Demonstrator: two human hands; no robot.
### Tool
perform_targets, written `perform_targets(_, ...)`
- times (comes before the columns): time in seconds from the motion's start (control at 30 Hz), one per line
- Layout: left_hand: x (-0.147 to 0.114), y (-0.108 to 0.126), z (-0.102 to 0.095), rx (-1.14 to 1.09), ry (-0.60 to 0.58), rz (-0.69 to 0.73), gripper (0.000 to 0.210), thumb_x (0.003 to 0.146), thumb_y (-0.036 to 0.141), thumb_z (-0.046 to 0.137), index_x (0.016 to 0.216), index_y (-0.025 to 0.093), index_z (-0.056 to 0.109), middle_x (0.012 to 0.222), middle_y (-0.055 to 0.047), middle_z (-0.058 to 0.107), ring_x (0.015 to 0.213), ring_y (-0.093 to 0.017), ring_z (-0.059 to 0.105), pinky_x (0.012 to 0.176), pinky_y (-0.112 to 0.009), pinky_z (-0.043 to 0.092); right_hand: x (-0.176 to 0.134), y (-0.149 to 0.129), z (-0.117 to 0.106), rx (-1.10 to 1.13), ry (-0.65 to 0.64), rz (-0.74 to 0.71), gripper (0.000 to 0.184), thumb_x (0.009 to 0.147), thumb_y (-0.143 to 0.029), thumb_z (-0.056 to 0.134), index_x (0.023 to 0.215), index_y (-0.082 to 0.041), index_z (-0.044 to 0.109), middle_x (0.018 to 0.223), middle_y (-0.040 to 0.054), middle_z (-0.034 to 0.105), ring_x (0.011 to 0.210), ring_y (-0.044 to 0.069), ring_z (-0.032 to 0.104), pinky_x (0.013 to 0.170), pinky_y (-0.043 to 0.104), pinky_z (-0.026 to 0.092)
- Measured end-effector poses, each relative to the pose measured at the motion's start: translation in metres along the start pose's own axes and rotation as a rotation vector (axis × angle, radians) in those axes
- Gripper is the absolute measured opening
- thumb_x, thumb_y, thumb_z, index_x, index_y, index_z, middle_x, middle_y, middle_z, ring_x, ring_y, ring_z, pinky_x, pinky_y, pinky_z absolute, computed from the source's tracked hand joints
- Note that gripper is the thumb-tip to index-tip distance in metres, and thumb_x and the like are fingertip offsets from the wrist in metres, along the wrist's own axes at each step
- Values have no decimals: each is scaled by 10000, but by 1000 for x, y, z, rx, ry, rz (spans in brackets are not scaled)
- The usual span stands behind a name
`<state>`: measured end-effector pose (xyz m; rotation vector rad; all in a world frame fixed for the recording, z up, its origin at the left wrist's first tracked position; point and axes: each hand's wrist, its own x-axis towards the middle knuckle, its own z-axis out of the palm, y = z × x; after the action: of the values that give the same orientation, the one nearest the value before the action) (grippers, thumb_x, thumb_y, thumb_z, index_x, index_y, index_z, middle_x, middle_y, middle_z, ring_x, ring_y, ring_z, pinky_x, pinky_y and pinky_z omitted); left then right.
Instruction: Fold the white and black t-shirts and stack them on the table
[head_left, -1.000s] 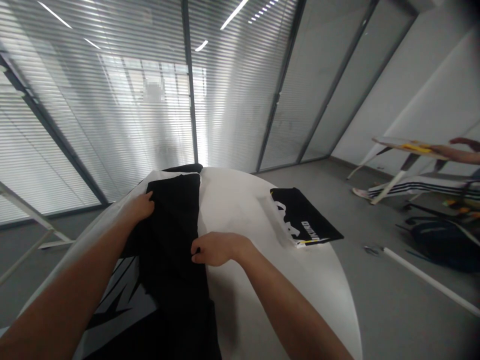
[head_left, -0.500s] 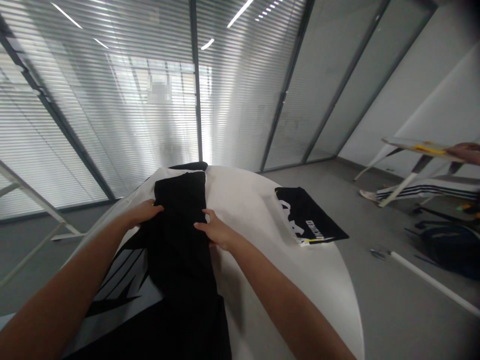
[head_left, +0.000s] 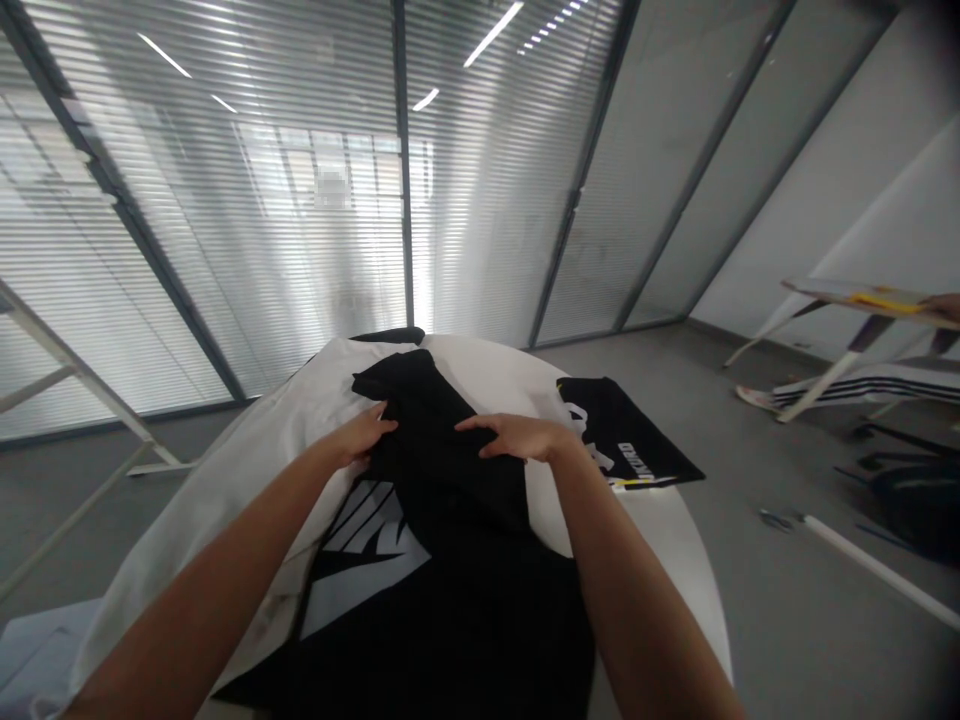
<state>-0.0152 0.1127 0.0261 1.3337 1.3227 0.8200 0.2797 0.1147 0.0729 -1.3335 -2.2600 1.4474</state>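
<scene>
A black and white garment (head_left: 442, 520) lies spread over a round white table (head_left: 675, 540) in front of me. My left hand (head_left: 367, 432) grips the left edge of its folded black part. On the right side of that same black part, my right hand (head_left: 517, 436) pinches the cloth. Between the hands the fabric is bunched and lifted slightly. A white printed pattern on the garment (head_left: 360, 525) shows below my left hand.
A folded black and white garment (head_left: 626, 440) lies at the table's right edge. Glass walls with blinds stand behind. At the far right another person's hand (head_left: 946, 305) rests on a tilted board; a dark bag (head_left: 915, 495) and a white pole (head_left: 877, 570) lie on the floor.
Both hands have shifted right with the black cloth. The black part now lies slanted toward the table's middle, and more of the white print is uncovered on the left.
</scene>
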Motion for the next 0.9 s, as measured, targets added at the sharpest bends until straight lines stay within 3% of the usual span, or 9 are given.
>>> perform_targets(0.13,-2,6,16,237,-85,-135,761,825,372,580,1506,237,269,833,-65,668,456,-121,501,359,-217,353,-15,4,-20,-156,-257,5,564,777,-234,632,1336,-251,556,757,-9,614,499,58,467,476,169,405)
perform_targets(0.27,-9,1,4,266,-163,-161,717,807,414,582,1461,241,344,817,-54,664,467,-139,528,360,-229,370,-14,8,-21,-54,-309,41,513,811,-386,647,1306,-271,577,982,43,623,572,72,528,466,173,431)
perform_targets(0.33,-10,-4,-5,227,-188,-177,654,793,406,581,1405,242,420,755,-33,653,434,-132,507,346,-223,342,-4,14,-16,22,-233,76,539,846,-486,606,1346,-298,535,1053,62,614,570,71,531,472,189,450)
perform_targets(0.43,-5,-10,-15,227,-170,-225,601,768,406,584,1339,239,501,777,-38,683,473,-157,557,369,-234,365,18,27,-4,134,-14,92,526,924,-503,484,1408,-301,442,1082,79,615,598,83,543,508,209,473)
perform_targets(0.53,1,-12,-18,257,-24,-150,571,760,473,589,1271,218,581,1106,-92,698,819,-236,674,568,-282,508,40,36,10,109,180,99,449,947,-436,459,1336,-216,501,945,71,631,578,90,524,489,200,433)
perform_targets(0.63,7,-12,-13,235,110,10,636,748,474,612,1315,191,566,1370,-99,569,1161,-271,581,890,-333,498,50,39,18,-76,227,94,388,875,-329,588,1232,-178,569,729,10,601,515,83,466,465,191,371)
perform_targets(0.8,9,-15,-1,216,45,194,722,728,309,584,1431,201,463,1389,-71,559,1173,-268,581,979,-373,451,42,37,13,-205,0,131,589,752,-166,630,1321,-211,486,625,-46,559,483,100,475,450,197,366)
perform_targets(0.9,9,-17,0,284,-8,186,723,732,279,546,1446,220,447,1366,-53,580,1104,-252,619,921,-351,479,33,33,6,-208,-161,219,535,740,-150,596,1267,-220,532,586,-51,536,450,105,475,434,205,385)
